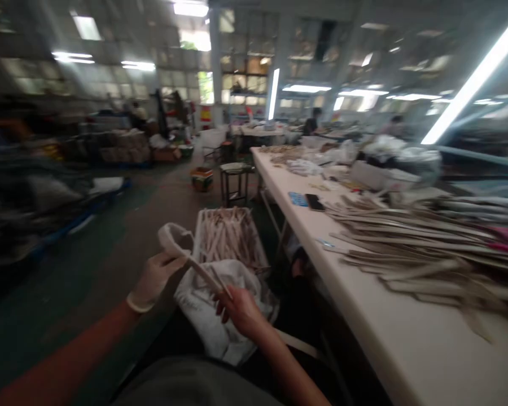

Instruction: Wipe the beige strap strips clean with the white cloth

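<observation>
A long pale strap [203,273] runs between my two hands, its far end curled into a loop above my left hand. My left hand [154,279], in a light glove, is closed on the strap just below that loop. Bare, my right hand [239,309] pinches the strap farther along, and a pale length shows beyond the right forearm. Under the hands a whitish cloth or sack [224,332] lies over my lap. Directly ahead stands a white crate [258,248] full of similar pale strips. Motion blur hides fine detail.
To the right, a long white table [342,282] bears heaped grey-beige strips [406,231], a dark phone-like object [314,202] and a blue packet [297,198]. A stool [235,169] and a carton [202,179] stand beyond the crate. Dark piles edge the left floor. People sit farther back.
</observation>
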The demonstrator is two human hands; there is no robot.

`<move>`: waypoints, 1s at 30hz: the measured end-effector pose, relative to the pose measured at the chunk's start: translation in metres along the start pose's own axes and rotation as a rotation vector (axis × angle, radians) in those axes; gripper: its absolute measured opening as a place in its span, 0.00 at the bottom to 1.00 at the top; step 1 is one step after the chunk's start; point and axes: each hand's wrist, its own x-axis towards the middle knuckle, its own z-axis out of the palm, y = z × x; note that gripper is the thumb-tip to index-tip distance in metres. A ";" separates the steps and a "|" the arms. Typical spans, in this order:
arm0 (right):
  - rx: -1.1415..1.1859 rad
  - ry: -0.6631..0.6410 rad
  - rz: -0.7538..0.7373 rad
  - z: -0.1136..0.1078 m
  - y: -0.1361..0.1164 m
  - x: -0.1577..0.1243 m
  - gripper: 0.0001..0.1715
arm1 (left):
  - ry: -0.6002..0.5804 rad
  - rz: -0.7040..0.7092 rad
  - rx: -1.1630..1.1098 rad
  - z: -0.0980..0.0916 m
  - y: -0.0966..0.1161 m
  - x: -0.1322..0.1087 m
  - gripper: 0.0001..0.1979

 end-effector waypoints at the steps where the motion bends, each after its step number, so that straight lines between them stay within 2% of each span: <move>1: 0.004 -0.051 -0.003 0.005 -0.001 0.004 0.28 | 0.047 -0.062 -0.011 -0.010 -0.012 -0.005 0.27; 4: -0.061 -0.162 0.060 0.013 0.000 0.012 0.29 | 0.096 -0.243 -0.262 -0.022 -0.052 -0.019 0.22; 8: -0.213 -0.275 0.196 0.014 0.010 0.004 0.29 | 0.194 -0.554 -0.664 -0.013 -0.094 -0.046 0.17; 11: -0.385 -0.301 0.232 0.003 0.007 -0.011 0.27 | 0.195 -0.802 -0.807 -0.003 -0.107 -0.066 0.13; 15: -0.565 -0.315 0.209 -0.008 -0.010 -0.017 0.29 | 0.099 -1.051 -0.901 0.016 -0.112 -0.081 0.12; 17: -0.576 -0.316 0.218 -0.002 -0.016 -0.010 0.29 | 0.007 -1.095 -0.931 0.027 -0.112 -0.085 0.14; 20: -0.512 -0.318 0.235 0.011 -0.016 0.000 0.30 | -0.124 -1.062 -0.952 0.037 -0.111 -0.085 0.17; 22: -0.477 -0.320 0.249 0.011 -0.013 0.001 0.31 | -0.105 -1.032 -0.943 0.034 -0.109 -0.079 0.18; 25: -0.546 -0.303 0.267 -0.001 -0.010 -0.005 0.32 | -0.016 -1.005 -0.935 0.026 -0.109 -0.072 0.16; 27: -0.617 -0.297 0.266 -0.005 -0.010 -0.006 0.31 | -0.063 -1.018 -0.935 0.026 -0.110 -0.074 0.16; 30: -0.620 -0.288 0.259 0.003 -0.012 -0.002 0.31 | -0.209 -1.046 -0.945 0.034 -0.110 -0.079 0.17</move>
